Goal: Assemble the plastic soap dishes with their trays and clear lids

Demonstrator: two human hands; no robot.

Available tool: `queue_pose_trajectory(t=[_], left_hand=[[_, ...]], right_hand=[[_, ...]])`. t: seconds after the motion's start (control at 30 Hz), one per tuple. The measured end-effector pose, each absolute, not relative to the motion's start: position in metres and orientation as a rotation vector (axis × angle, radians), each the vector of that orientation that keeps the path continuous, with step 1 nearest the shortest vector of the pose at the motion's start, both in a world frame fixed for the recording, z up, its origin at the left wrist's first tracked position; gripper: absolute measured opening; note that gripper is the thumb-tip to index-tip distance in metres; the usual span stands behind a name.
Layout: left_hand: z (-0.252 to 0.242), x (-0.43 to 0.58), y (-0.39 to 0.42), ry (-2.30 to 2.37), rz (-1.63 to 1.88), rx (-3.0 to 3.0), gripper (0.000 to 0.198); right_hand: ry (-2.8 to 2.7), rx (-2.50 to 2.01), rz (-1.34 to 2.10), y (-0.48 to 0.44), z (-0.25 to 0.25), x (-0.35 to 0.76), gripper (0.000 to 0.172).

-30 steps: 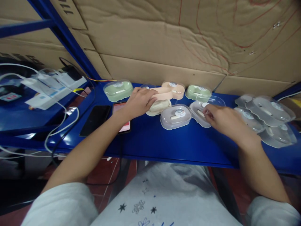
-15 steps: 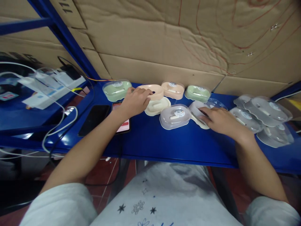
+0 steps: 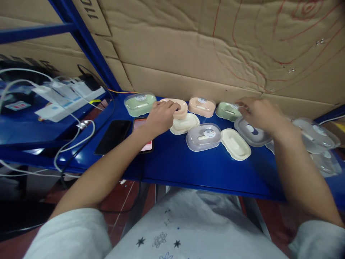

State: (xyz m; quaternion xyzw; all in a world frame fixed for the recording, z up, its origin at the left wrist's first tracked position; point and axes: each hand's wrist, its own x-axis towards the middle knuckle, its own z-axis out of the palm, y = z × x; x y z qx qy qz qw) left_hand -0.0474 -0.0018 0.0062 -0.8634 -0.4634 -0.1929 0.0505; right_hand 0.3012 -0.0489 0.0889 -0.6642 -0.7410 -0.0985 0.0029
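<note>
My left hand lies curled over the rim of an open peach tray at the back of the blue table, with a cream tray just in front of it. My right hand is smeared by motion and hovers above a clear lid, its fingertips reaching toward a green lidded box. Whether it grips the lid I cannot make out. An open cream tray lies bare beside a closed clear-lidded box.
A green lidded box and a peach lidded box stand along the cardboard wall. Clear lids are piled at the right. A black phone and a lit phone lie at the left, beside white cables.
The clear lid has come off the cream tray and moved right and back under my right hand, which rose toward the green box. My left hand stays on the peach tray, set down earlier.
</note>
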Motion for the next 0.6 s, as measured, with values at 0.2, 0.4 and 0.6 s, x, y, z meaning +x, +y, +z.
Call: queue_pose_trajectory(t=[0.2, 0.4, 0.6], left_hand=[[0.004, -0.047, -0.001, -1.295, -0.578, -2.697, 0.04], [-0.001, -0.048, -0.001, -1.195, -0.535, -2.76, 0.036], [0.003, -0.052, 0.005, -1.309, -0.569, -2.752, 0.032]], right_hand=[[-2.568, -1.642, -0.021, 0.034, 0.059, 0.248, 0.064], [-2.547, -1.645, 0.081, 0.052, 0.045, 0.242, 0.05], [-2.552, -1.626, 0.105, 0.052, 0.034, 0.248, 0.069]])
